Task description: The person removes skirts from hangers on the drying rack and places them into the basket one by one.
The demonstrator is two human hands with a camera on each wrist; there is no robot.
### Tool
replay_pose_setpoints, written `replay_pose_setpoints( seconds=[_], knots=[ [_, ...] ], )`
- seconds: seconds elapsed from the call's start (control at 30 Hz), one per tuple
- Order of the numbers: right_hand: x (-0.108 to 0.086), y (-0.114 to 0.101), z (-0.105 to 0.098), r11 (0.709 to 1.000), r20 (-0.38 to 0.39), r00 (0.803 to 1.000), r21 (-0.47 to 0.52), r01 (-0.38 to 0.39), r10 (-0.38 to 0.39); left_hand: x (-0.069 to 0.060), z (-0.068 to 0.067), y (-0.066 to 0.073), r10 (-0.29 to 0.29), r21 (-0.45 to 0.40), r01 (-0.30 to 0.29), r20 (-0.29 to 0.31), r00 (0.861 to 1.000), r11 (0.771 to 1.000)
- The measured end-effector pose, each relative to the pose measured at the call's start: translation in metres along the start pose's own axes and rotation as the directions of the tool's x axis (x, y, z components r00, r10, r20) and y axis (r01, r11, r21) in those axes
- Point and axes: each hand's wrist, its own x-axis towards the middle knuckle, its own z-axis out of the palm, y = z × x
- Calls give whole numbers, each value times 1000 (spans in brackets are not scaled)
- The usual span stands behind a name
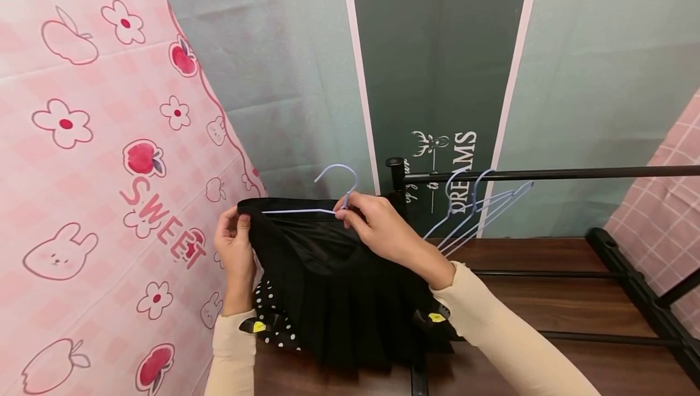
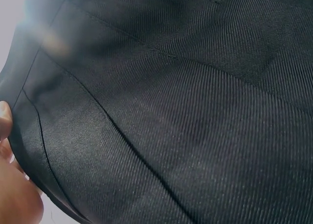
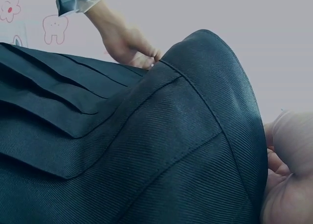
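A black pleated skirt [image 1: 350, 299] hangs between the two hands, its waistband opening facing up in the head view. The left hand [image 1: 236, 241] pinches the waistband's left end between thumb and fingers. With thumb and fingers, the right hand [image 1: 377, 226] grips a light purple wire hanger [image 1: 298, 211] near the base of its hook. The hanger's left arm reaches into the waistband; its right part is hidden by the hand and cloth. Pleats of the skirt [image 3: 54, 97] fill the right wrist view, and its dark fabric [image 2: 186, 126] covers most of the left wrist view.
A black clothes rack rail [image 1: 547, 174] runs off to the right, with several purple hangers [image 1: 476, 208] on it. White-dotted black cloth [image 1: 279, 329] shows behind the skirt. Pink printed fabric [image 1: 109, 171] stands close on the left. Brown wood-look floor [image 1: 525, 305] lies below.
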Motion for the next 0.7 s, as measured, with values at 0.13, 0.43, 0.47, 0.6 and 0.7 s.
replay_pose_setpoints(
  seconds=[0.13,0.43,0.47,0.6,0.7],
  knots=[
    [2,2,5,1000,-6,1000,-3,4,-4,3,-3,0,-6,15,6,-14,1000,1000],
    [11,4,15,1000,-8,1000,25,1,-1,11,-9,0,-10,25,12,-49,999,1000],
    [12,4,16,1000,-10,1000,27,2,-2,11,-10,0,-10,15,11,-50,999,1000],
    [15,5,21,1000,-13,1000,28,0,1,13,-12,1,4,-15,-5,-55,998,1000],
    [18,6,23,999,-12,1000,32,-4,4,15,-13,1,17,-23,-18,-54,998,1000]
  ],
)
